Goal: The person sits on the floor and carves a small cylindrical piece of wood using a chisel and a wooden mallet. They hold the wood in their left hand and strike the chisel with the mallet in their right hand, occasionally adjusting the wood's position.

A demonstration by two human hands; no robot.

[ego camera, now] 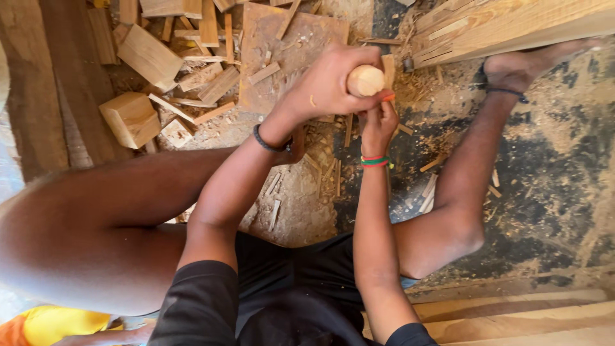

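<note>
Wooden handle (pixel 366 80), pale and round at its end, sat clenched in the left hand (pixel 328 86), raised above the littered ground in front of the person's knees. Only its smooth, domed butt showed past the curled fingers; the rest of it was hidden by the hand. Just below, the right hand (pixel 378 123) was closed around something thin with an orange tip, too covered to make out. A black band circled the left wrist and a red-and-green band the right.

Under both hands lay a flat brown board (pixel 282 45) strewn with chips. To its left sat 2 pale wooden blocks (pixel 131 118) among offcuts and splinters. A long plank (pixel 512 25) ran across the upper right, with a bare foot (pixel 519 67) pressed against it. Sawdust covered the dark floor.
</note>
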